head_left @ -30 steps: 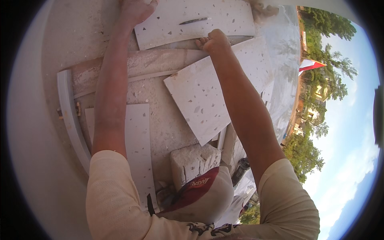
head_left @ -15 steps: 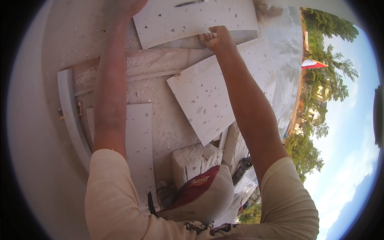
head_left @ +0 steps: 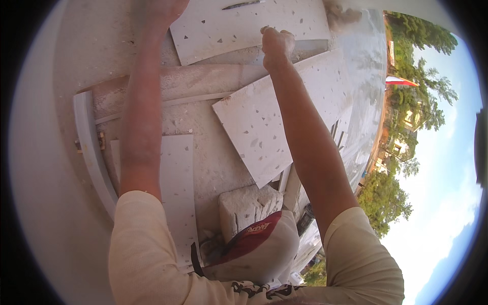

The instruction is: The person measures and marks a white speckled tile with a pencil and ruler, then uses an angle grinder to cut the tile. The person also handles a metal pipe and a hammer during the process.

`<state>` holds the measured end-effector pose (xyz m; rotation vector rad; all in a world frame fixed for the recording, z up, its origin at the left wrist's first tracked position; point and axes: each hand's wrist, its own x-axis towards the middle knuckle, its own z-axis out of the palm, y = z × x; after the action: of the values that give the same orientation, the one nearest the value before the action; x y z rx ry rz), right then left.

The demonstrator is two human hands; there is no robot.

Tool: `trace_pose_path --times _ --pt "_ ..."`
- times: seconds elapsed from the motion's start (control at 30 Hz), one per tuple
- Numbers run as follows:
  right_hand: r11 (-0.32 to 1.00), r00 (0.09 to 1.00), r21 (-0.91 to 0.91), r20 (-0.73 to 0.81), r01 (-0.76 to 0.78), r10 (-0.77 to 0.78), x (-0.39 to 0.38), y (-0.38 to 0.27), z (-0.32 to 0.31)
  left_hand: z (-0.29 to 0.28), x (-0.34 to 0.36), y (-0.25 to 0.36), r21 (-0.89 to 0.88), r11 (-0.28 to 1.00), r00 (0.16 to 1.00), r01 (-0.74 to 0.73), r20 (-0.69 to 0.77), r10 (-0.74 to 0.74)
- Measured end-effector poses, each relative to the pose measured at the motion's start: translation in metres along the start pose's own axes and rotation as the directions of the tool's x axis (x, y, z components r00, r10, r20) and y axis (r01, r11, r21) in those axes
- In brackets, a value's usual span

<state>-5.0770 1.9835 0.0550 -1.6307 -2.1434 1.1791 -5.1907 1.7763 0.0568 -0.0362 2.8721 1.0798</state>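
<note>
My left hand (head_left: 162, 9) is at the top edge beside the upper white speckled tile (head_left: 213, 38), its fingers out of sight. My right hand (head_left: 278, 46) is closed near that tile's lower edge, its fingers curled; what they hold, if anything, I cannot make out. A slim dark pencil-like tool (head_left: 241, 4) lies on the upper tile. Below my right hand, a second speckled tile (head_left: 249, 127) rests at an angle, beside a long dusty strip (head_left: 198, 79).
A narrower tile (head_left: 178, 183), a pale rail (head_left: 89, 137) and a rough block (head_left: 241, 208) lie lower down. A cap with red brim (head_left: 269, 249) shows at the bottom. Trees (head_left: 422, 30) and a red-white flag (head_left: 399, 80) stand off right.
My right hand has moved slightly up and right, and its fingers are more curled. My left hand has risen slightly toward the top edge since the earliest frame.
</note>
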Motion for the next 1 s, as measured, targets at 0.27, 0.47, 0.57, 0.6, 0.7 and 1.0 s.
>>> trace_pose_path --times 0.27,0.47,0.57,0.6,0.7,1.0 --pt "0.596 0.703 -0.374 0.328 0.71 -0.631 -0.003 -0.024 0.071 0.047 0.026 -0.054 0.187 0.982 0.965 -0.005 -0.256 0.053" --pt "0.73 0.867 -0.468 0.269 0.498 -0.419 -0.009 -0.037 0.045 0.01 0.005 -0.015 0.204 0.972 0.992 -0.119 0.069 0.107" --pt "0.702 0.853 -0.487 0.259 0.52 -0.453 0.0 -0.024 0.026 0.051 0.019 -0.043 0.121 0.949 0.954 -0.291 -0.035 0.297" --pt "0.688 0.842 -0.487 0.277 0.539 -0.464 0.004 -0.018 0.021 0.062 0.02 -0.046 0.141 0.954 0.959 -0.266 -0.065 0.277" --pt "0.731 0.914 -0.548 0.229 0.406 -0.336 0.025 -0.013 0.008 0.074 0.027 -0.052 0.214 0.948 0.951 -0.235 -0.153 0.27" --pt "0.926 0.953 0.284 0.242 -0.248 0.181 0.045 0.028 -0.025 0.087 0.05 -0.059 0.043 0.892 0.826 -0.45 -0.359 0.434"
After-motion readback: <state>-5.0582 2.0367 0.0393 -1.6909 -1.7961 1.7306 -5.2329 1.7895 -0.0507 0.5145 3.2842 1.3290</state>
